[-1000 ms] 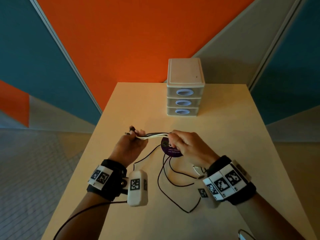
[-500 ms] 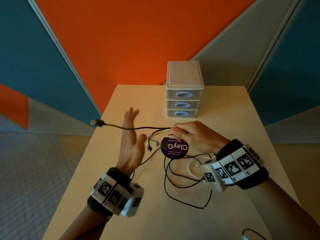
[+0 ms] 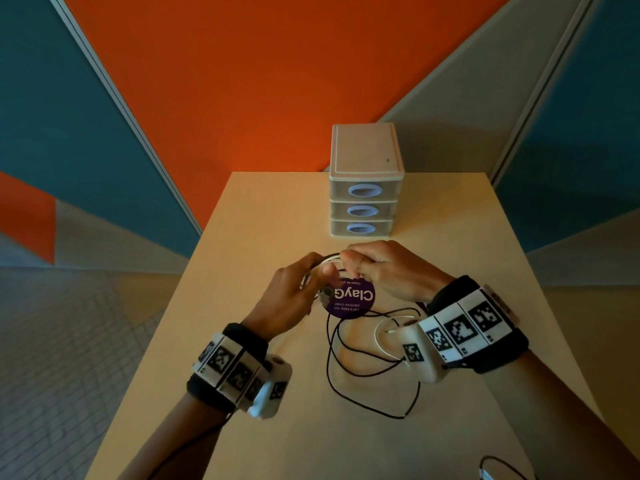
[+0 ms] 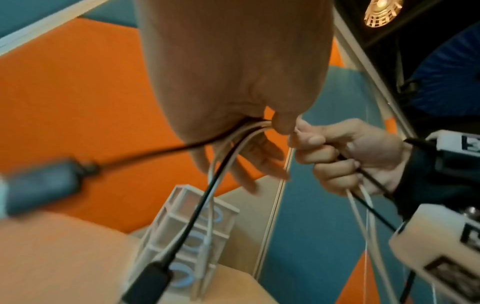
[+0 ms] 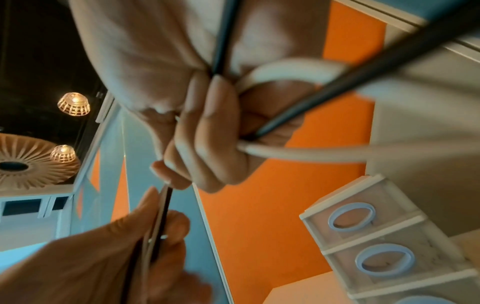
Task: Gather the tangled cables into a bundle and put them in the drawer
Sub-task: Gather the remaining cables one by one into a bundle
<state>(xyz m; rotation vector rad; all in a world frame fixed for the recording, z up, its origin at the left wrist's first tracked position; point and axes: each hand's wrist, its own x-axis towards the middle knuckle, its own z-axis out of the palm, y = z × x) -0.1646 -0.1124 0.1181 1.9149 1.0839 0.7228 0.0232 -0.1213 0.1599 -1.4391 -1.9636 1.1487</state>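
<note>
Since half a second ago the left hand (image 3: 294,299), then flat and spread beside a taut black lead, has closed in toward the right hand (image 3: 388,268), and its fingers (image 4: 262,162) now curl loosely round the cables (image 3: 349,358). The right hand's fingers are curled tight, pinching the same black and white strands at the top.

A round purple tag (image 3: 351,299) hanging below the hands reads "ClayG", upside down to the head camera, with smaller lines partly legible as "Let's keep our pantries clean".

The bundle runs short and roughly left to right between the hands, above the worktop (image 3: 263,216); slack loops trail down onto the surface toward the person.

Only the left wrist view shows the black plug ends (image 4: 148,283) dangling. The drawer unit (image 3: 363,188) stands behind, all three drawers closed.
</note>
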